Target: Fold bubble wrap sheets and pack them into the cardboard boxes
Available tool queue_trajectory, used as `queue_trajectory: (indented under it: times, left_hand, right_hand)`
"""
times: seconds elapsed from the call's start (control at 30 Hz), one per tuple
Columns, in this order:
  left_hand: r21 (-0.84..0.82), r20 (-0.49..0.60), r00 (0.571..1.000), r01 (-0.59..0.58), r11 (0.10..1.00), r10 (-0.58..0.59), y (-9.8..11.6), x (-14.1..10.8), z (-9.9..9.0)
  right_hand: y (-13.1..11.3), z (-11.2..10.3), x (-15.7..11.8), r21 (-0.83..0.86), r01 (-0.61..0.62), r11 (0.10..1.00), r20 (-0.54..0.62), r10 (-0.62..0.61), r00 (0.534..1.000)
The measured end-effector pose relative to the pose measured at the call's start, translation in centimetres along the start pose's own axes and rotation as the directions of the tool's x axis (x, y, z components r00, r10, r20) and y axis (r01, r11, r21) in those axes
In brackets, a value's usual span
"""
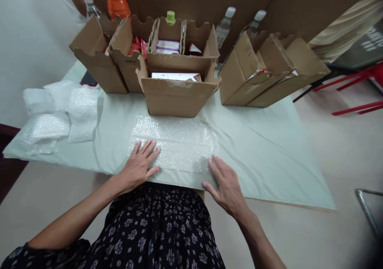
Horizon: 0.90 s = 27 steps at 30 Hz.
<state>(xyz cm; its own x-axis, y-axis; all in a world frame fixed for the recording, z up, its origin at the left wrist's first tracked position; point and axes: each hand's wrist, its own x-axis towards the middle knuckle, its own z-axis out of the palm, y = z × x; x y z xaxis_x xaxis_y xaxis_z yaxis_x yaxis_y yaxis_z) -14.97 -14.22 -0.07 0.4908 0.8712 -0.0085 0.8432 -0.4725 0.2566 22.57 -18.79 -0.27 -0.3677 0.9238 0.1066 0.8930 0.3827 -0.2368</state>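
Note:
A rectangle of clear bubble wrap [182, 141] lies flat on the pale green cloth in front of me. On its near left corner my left hand [140, 165] rests, palm down with the fingers spread. My right hand [226, 183] is at the near right corner, fingers stretched out and thumb apart, its fingertips at the edge of the sheet. Neither hand grips anything. Just beyond the sheet stands a cardboard box [176, 97] holding a white box [176, 76].
Folded bubble wrap pieces [83, 113] lie at the table's left. Several upright cardboard bins [98, 71] line the back, some containing small packages. More bins [269, 89] stand at the right. Behind them are an orange bottle [116, 0] and clear bottles [224, 26]. Red chair legs [356, 108] show at the right.

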Motion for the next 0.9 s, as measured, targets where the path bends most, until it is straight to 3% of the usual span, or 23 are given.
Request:
queue_trajectory:
  times: [0.1,0.37,0.53,0.67,0.8,0.9]
  left_hand:
    - [-0.012,0.042,0.999,-0.02,1.0,0.02,0.1,-0.4,0.4]
    - [0.031,0.059,0.998,-0.012,0.999,0.01,0.0,0.3,-1.5]
    - [-0.006,0.04,0.999,0.003,1.0,-0.003,-1.4,1.5,-3.1]
    - [-0.231,0.017,0.999,0.053,0.971,-0.051,-3.2,0.8,-5.4]
    - [-0.555,0.071,0.971,0.229,0.799,-0.229,-3.1,-0.1,-6.8]
    - [-0.64,0.104,0.925,0.343,0.687,-0.365,-2.4,-0.1,-5.9]
  right_hand:
    - [-0.2,0.7,-0.1,-0.001,0.078,0.997,0.047,-0.078,0.996]
    - [1.0,-0.1,2.1,0.005,0.099,0.995,-0.04,-0.099,0.994]
    - [0.8,-3.1,3.1,0.279,-0.083,0.957,-0.201,0.143,0.969]
    - [1.2,-5.2,2.0,0.549,-0.207,0.81,-0.173,0.353,0.92]
    - [1.5,-4.6,1.4,0.737,-0.248,0.628,-0.141,0.502,0.853]
    - [1.6,-2.8,1.7,0.809,-0.241,0.536,-0.137,0.571,0.809]
